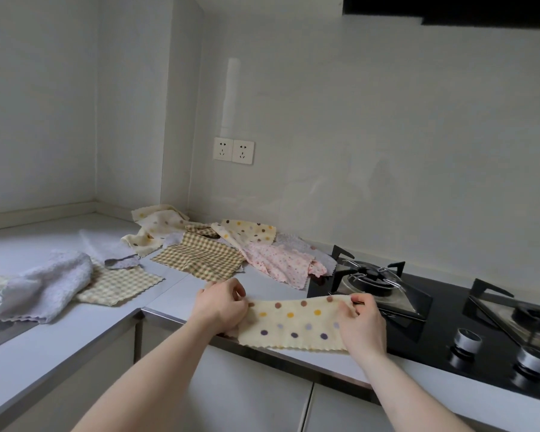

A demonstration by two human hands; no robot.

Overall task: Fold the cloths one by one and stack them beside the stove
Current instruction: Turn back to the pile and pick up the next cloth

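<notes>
At the front edge of a pale kitchen desk, a person's 2 hands stretch a cream cloth dotted in brown, yellow and purple, just left of the black gas stove. The left hand is clenched on the cloth's far left corner and the right hand pinches its far right corner, so the far edge is lifted while the near, zigzag-cut edge lies along the desk's front lip. The risk from here appears to be an uneven fold: the fabric looks thin and limp, and if 1 corner slips from the fingertips the halves would likely land askew. The right end also reaches the stove's glass near the left burner, where it could snag on the pan support as it is brought over. Because the near edge sits right at the lip, a tug toward the body might drag the cloth off the desk. No folded stack can be made out yet; the unfolded pile of gingham, dotted and floral pieces lies toward the back of the desk near the wall, and a white towel lies crumpled at the left end.
</notes>
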